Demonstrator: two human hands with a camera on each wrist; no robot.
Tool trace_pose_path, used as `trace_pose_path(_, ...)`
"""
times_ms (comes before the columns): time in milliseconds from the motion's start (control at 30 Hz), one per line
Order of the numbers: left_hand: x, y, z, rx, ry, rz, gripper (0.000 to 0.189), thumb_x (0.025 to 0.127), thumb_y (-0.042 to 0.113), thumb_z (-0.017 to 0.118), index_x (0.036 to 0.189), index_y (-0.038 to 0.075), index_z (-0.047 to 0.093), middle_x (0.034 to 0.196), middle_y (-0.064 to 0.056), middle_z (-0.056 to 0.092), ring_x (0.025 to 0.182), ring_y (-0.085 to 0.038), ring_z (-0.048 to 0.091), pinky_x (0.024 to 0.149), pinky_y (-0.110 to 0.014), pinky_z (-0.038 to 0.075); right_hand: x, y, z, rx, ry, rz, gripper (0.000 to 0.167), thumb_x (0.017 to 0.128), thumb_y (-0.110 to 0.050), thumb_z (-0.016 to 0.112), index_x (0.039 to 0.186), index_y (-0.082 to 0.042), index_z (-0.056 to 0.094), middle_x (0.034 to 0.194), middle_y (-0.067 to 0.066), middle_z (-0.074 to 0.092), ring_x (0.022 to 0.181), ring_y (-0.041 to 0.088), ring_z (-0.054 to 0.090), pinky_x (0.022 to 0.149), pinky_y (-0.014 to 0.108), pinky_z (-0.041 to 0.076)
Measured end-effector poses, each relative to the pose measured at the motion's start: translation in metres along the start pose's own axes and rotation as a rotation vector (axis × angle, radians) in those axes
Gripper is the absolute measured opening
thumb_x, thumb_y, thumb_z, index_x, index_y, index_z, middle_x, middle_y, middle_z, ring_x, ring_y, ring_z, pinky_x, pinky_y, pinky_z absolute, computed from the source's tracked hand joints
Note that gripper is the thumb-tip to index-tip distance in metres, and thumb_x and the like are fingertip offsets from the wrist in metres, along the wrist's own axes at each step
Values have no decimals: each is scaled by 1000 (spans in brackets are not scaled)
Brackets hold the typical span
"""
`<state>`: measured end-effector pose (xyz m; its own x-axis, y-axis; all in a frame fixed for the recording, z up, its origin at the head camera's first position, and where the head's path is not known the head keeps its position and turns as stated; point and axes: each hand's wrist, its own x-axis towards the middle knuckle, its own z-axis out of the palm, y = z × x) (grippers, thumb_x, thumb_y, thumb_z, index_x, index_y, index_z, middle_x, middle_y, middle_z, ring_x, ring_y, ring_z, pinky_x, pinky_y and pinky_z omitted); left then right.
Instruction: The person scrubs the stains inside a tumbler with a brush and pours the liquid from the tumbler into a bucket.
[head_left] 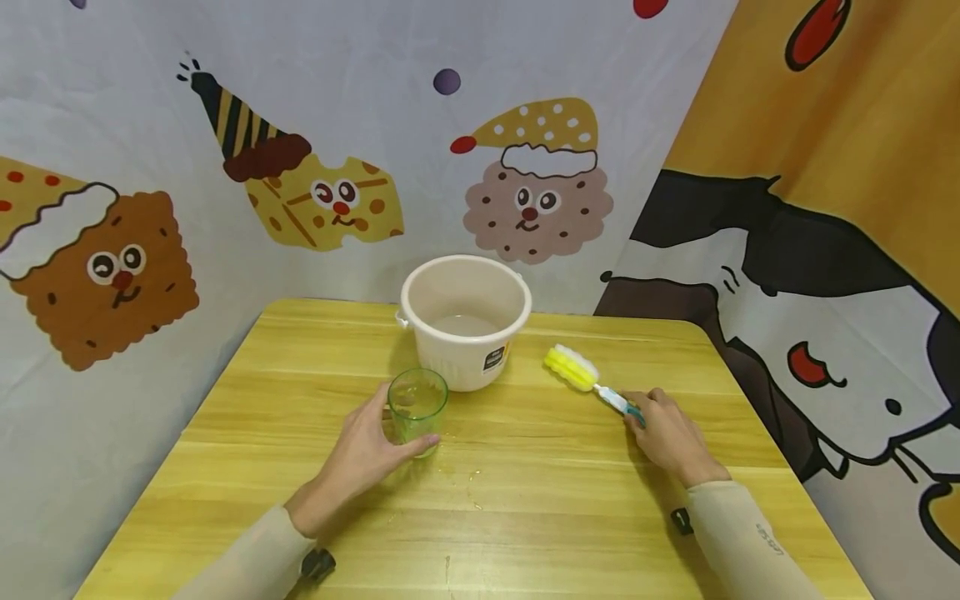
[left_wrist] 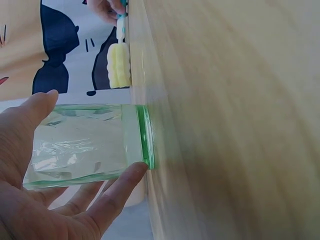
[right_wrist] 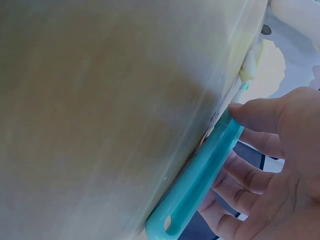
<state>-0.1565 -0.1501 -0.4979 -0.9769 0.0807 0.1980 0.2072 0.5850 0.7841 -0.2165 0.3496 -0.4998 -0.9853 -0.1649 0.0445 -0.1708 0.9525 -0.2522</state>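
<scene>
On the table, just in front of the bucket, a clear green-tinted drinking glass [head_left: 417, 400] stands upright. My left hand [head_left: 366, 446] holds it from the left side, thumb on the near side and fingers round the far side. In the left wrist view the glass [left_wrist: 82, 145] sits between thumb and fingers, its base at the tabletop. To the right lies a cup brush [head_left: 573, 368] with a yellow and white sponge head. My right hand [head_left: 666, 435] grips its teal handle [right_wrist: 200, 170], with the thumb on one side and fingers behind.
A white bucket [head_left: 465, 367] with a dark label stands at the back middle of the wooden table [head_left: 525, 517]. Small wet drops [head_left: 475, 477] dot the tabletop near the glass. A cartoon-printed cloth [head_left: 420, 183] hangs behind the table's back edge.
</scene>
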Motion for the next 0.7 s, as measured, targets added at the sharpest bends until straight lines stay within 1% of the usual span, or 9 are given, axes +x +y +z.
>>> trace_pose_path(67, 0, 0, 0, 0, -2, 1, 103, 86, 46, 106, 169, 13, 54, 154, -15, 77, 144, -42, 73, 122, -72, 59, 0, 0, 0, 0, 4, -3, 48, 112, -13, 77, 159, -7, 69, 131, 30, 71, 94, 31, 71, 67, 47, 61)
trace_pose_path(300, 1, 1, 1, -4, -16, -1, 102, 88, 45, 105, 169, 11, 54, 154, -15, 77, 145, -42, 74, 121, -70, 60, 0, 1, 0, -8, 2, -4, 44, 111, -10, 78, 155, -4, 71, 130, 30, 72, 93, 34, 74, 68, 52, 63)
trace_pose_path(700, 0, 2, 0, -11, -19, 5, 100, 89, 41, 105, 169, 13, 53, 157, -14, 75, 147, -42, 72, 123, -71, 58, 3, -1, -1, 9, -12, -5, 34, 110, -7, 78, 144, -1, 76, 120, 22, 76, 88, 28, 71, 67, 50, 61)
